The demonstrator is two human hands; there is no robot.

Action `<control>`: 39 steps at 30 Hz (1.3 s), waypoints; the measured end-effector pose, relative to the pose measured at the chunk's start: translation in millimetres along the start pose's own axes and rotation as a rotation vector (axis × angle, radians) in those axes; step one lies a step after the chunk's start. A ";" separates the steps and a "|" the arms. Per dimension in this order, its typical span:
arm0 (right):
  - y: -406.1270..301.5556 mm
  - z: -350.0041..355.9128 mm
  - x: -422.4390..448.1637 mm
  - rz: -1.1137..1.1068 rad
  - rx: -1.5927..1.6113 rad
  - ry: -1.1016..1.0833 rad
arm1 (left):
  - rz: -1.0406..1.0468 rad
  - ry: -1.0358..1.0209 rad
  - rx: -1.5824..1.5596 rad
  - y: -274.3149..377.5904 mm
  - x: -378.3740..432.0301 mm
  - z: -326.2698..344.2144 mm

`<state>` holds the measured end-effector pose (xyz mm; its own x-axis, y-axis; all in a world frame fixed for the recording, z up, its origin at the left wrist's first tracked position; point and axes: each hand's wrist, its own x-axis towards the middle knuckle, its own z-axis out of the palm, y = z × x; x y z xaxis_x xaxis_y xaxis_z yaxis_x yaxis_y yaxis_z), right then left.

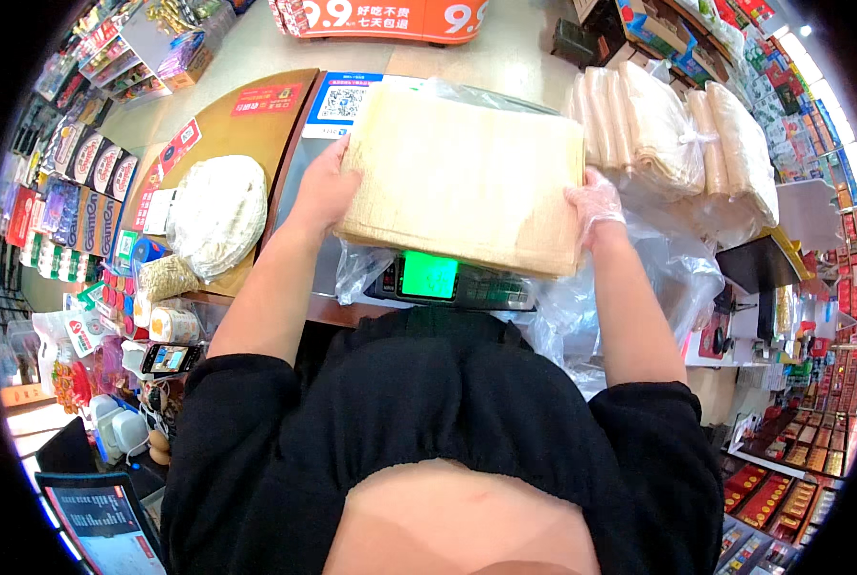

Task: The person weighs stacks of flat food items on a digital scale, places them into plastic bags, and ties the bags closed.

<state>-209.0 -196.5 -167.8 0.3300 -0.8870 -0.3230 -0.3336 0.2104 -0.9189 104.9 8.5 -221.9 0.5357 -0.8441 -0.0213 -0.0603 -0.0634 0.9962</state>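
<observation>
A thick stack of thin, pale yellow rectangular sheets lies over a digital scale, hiding most of it; the scale's green display shows below the stack's near edge. My left hand grips the stack's left edge, thumb on top. On the right edge is my right hand, in a clear plastic glove, with its fingers against the stack's side. Clear plastic film spreads under and to the right of the scale. Folded bundles of similar sheets in clear bags lie at the back right.
On the wooden counter at left sit a bagged pile of round, pale flat items and a small bag of grain-like pieces. A printed code card lies behind my left hand. Packed shelves stand at right, a screen at lower left.
</observation>
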 end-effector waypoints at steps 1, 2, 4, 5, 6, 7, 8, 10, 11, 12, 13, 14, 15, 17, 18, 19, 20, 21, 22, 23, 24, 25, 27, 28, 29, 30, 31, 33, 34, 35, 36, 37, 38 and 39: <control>0.4 -2.5 0.0 -0.046 -0.017 -0.007 | 0.011 -0.003 -0.020 -0.2 2.0 0.9; 2.4 -5.7 0.1 -0.092 -0.035 -0.013 | 0.002 0.013 0.185 -3.2 1.5 -0.6; 15.5 -23.6 -0.3 -0.225 -0.255 0.076 | 0.005 0.030 0.601 -5.7 3.0 -6.3; 30.6 -37.8 0.8 -0.322 -0.410 0.184 | 0.098 0.111 0.649 -6.1 1.2 -7.8; 47.5 -47.3 -0.6 -0.409 -0.562 0.282 | 0.183 0.193 0.702 -1.6 -6.5 -9.3; 51.4 -50.5 -16.6 -0.493 -0.503 0.335 | 0.255 0.276 0.748 0.0 -16.7 -13.0; 51.1 -56.6 -36.7 -0.575 -0.443 0.390 | 0.304 0.298 0.755 6.7 -22.4 -19.6; 56.9 -81.0 -73.5 -0.483 -0.497 0.495 | 0.267 0.340 0.612 18.5 -36.7 -25.8; 75.3 -95.6 -85.9 -0.455 -0.420 0.535 | 0.242 0.321 0.575 16.9 -44.1 -29.0; 92.1 -111.5 -96.4 -0.437 -0.339 0.581 | 0.228 0.307 0.534 17.6 -48.7 -32.2; 105.6 -126.0 -105.7 -0.370 -0.253 0.627 | 0.219 0.297 0.494 20.3 -51.4 -33.5; 118.2 -139.6 -115.2 -0.306 -0.170 0.673 | 0.224 0.256 0.411 23.4 -54.7 -30.4; 128.5 -152.4 -125.2 -0.240 -0.086 0.718 | 0.228 0.214 0.329 27.6 -59.5 -22.7; 140.2 -171.5 -140.4 -0.166 -0.070 0.852 | 0.234 0.149 0.234 30.8 -67.7 -7.1; 145.7 -181.5 -148.0 -0.128 -0.061 0.923 | 0.241 0.117 0.220 32.1 -68.5 2.5; 151.9 -193.3 -155.1 -0.076 -0.059 0.971 | 0.248 0.081 0.203 32.8 -69.1 12.4; 161.9 -203.7 -162.6 -0.089 -0.059 1.026 | 0.233 0.041 0.210 35.5 -72.5 21.3; 177.9 -214.6 -170.0 -0.101 -0.056 1.082 | 0.220 -0.002 0.220 42.5 -76.5 31.6; 195.5 -227.2 -176.2 -0.117 -0.057 1.139 | 0.207 -0.042 0.225 48.1 -81.2 41.7; 223.4 -248.2 -181.4 -0.082 -0.039 1.195 | 0.214 -0.071 0.245 54.3 -86.5 53.2; 240.2 -253.0 -189.9 0.035 -0.088 1.229 | 0.242 -0.096 0.322 54.9 -89.4 60.4; 248.5 -257.3 -201.7 0.150 -0.139 1.268 | 0.273 -0.124 0.391 54.9 -91.0 67.6; 252.0 -255.4 -220.0 0.421 -0.181 1.317 | 0.311 -0.172 0.457 56.3 -97.0 82.8; 283.1 -265.0 -230.0 0.425 -0.004 1.294 | 0.330 -0.214 0.507 64.6 -99.0 91.5; 312.0 -273.5 -238.3 0.435 0.169 1.272 | 0.311 -0.244 0.469 64.6 -99.8 98.3; 368.2 -292.9 -252.7 0.272 0.486 1.198 | 0.293 -0.285 0.428 65.2 -97.3 107.7; 348.8 -278.4 -253.1 0.393 0.510 1.222 | 0.326 -0.299 0.430 69.1 -98.5 117.1; 306.8 -242.5 -256.5 0.642 0.557 1.265 | 0.390 -0.339 0.428 79.4 -97.5 138.3; 312.8 -238.5 -258.7 0.592 0.496 1.254 | 0.420 -0.365 0.414 85.6 -95.5 152.3; 319.6 -238.3 -256.7 0.543 0.433 1.241 | 0.449 -0.389 0.399 93.0 -93.7 168.1; 326.7 -235.6 -254.9 0.498 0.370 1.227 | 0.475 -0.416 0.385 96.3 -91.5 182.5; 310.7 -233.5 -255.7 0.524 0.313 1.127 | 0.497 -0.459 0.391 96.7 -89.6 193.3; 324.4 -240.0 -250.9 0.532 0.297 1.055 | 0.446 -0.532 0.452 98.1 -91.1 203.9; 328.0 -242.4 -242.1 0.533 0.284 0.983 | 0.400 -0.602 0.515 100.5 -94.1 215.3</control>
<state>-612.4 -12.4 -336.0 -0.6648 -0.5687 -0.4844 0.0283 0.6288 -0.7771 -132.9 -33.1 -138.0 -0.1316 -0.9821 0.1350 -0.5971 0.1872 0.7800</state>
